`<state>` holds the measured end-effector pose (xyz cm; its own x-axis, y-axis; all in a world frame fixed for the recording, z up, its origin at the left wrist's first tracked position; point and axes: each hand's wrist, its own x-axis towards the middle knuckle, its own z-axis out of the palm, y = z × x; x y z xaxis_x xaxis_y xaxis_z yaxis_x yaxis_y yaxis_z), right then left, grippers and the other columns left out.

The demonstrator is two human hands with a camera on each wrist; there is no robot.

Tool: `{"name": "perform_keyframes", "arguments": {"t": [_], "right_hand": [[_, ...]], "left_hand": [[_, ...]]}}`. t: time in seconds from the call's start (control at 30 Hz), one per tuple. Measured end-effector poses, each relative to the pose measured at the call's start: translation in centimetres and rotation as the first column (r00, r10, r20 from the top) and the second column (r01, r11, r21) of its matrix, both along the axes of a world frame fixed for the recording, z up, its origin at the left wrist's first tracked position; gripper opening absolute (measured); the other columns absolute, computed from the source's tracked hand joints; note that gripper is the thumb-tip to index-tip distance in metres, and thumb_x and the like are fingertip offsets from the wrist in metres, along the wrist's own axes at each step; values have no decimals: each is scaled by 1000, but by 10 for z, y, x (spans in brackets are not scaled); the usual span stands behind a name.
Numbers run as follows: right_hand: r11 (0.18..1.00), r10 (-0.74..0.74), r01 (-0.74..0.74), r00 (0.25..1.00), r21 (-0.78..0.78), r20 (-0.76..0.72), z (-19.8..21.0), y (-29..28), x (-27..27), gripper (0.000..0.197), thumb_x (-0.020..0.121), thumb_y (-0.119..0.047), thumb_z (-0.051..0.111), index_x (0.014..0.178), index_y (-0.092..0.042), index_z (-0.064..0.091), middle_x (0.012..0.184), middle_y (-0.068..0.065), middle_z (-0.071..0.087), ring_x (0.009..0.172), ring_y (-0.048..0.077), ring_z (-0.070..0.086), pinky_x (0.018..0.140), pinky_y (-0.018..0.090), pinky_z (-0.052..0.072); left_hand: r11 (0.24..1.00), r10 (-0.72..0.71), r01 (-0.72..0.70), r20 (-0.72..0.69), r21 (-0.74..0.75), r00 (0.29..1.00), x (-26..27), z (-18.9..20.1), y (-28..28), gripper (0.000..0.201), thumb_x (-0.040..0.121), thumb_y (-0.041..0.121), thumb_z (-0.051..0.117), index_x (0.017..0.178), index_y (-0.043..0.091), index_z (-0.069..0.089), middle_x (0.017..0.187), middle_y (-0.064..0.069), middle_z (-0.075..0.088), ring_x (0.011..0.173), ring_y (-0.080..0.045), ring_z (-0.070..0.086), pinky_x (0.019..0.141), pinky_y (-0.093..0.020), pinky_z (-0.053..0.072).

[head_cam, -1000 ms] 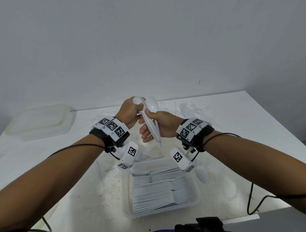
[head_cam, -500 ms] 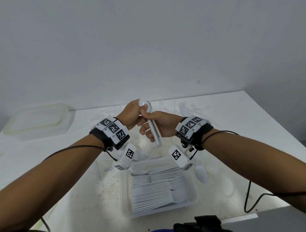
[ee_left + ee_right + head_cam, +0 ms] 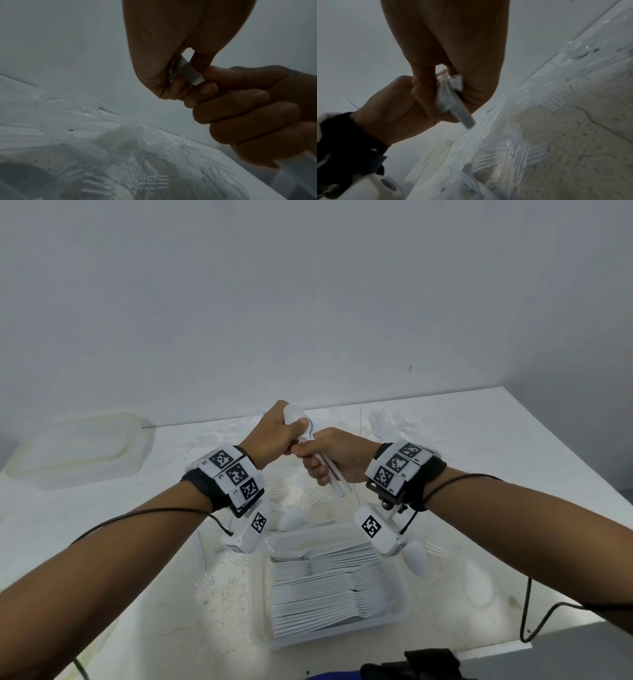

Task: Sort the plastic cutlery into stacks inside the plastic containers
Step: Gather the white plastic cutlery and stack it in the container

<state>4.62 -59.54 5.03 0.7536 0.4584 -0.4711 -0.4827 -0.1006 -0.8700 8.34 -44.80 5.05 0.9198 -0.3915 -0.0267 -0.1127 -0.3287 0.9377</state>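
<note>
Above the table I hold a small stack of white plastic spoons (image 3: 310, 440) between both hands. My left hand (image 3: 291, 436) grips the bowl end, thumb over the top bowl. Just below it, my right hand (image 3: 315, 463) is curled round the handles, whose ends stick out beneath my fingers. The left wrist view shows the ribbed stack of spoons (image 3: 188, 73) pinched between my left hand (image 3: 171, 83) and right hand (image 3: 248, 108). A clear plastic container (image 3: 402, 611) near the front edge holds neat rows of white spoons.
Several clear plastic forks (image 3: 383, 419) lie scattered at the back and under my hands. A loose white spoon (image 3: 416, 556) lies right of the container. A translucent lid (image 3: 78, 446) sits at the back left. A black cable (image 3: 524, 611) runs over the right edge.
The two spoon bowls that stood apart have come together into one stack. My left hand has closed over the bowl end; both hands stayed in about the same place.
</note>
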Motion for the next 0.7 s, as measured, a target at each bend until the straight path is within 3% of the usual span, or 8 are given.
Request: {"name": "perform_keyframes", "arguments": {"t": [0.07,0.13,0.27,0.37,0.43,0.5,0.63,0.7], "right_hand": [[999,-20,22,999,43,-44,-1,4,-2,19,99,-24,48,85,-13,53,55,-4,32,46,8,30,43,18,28],[995,-19,27,997,97,-77,-1,6,-2,25,99,-29,46,78,-14,48,55,-5,34,47,8,32,44,18,30],[975,-3,32,991,219,-134,3,4,-3,21,99,-26,45,83,-13,48,61,0,47,58,15,50,59,24,46],[964,10,26,991,265,-134,5,3,-4,22,99,-23,44,80,-12,49,65,2,54,66,19,58,70,29,52],[954,11,33,989,297,-146,6,4,-5,21,98,-22,44,79,-14,47,62,0,50,57,14,52,59,24,49],[940,11,49,985,338,-173,7,7,-6,18,98,-21,42,82,-14,46,55,-3,42,43,7,38,42,17,33],[911,18,65,980,408,-196,7,5,-5,26,100,-23,38,77,-14,47,50,-5,37,37,4,30,35,14,20],[914,33,42,983,403,-178,8,5,-5,28,100,-25,37,76,-14,46,46,-7,33,36,4,29,34,15,20]], "left_hand": [[997,56,-57,-28,-52,998,-1,1,-3,13,88,17,53,92,5,52,79,-17,55,61,-24,49,51,-28,38],[994,85,-88,-43,-65,995,0,3,-4,21,87,22,54,97,5,47,81,-16,56,58,-21,51,52,-31,41],[980,193,-191,30,-55,981,3,1,0,25,90,22,64,101,4,51,78,-6,58,60,-16,55,54,-27,48],[979,162,-157,25,-128,987,3,1,2,21,88,22,68,88,3,60,70,-7,60,60,-19,56,56,-29,48],[980,133,-135,-24,-146,991,1,0,-1,23,91,24,64,77,8,56,64,-4,57,58,-19,52,55,-28,46],[973,117,-133,-93,-191,989,-2,2,-5,24,94,26,59,77,11,52,65,-3,54,59,-16,49,57,-27,43],[885,-24,-137,-337,-445,941,-1,6,-3,38,89,39,57,106,7,49,96,-15,67,76,-21,60,71,-29,45],[840,-74,-151,-385,-521,920,-2,10,-1,41,93,39,52,117,7,46,109,-19,65,73,-20,62,58,-24,46]]}}
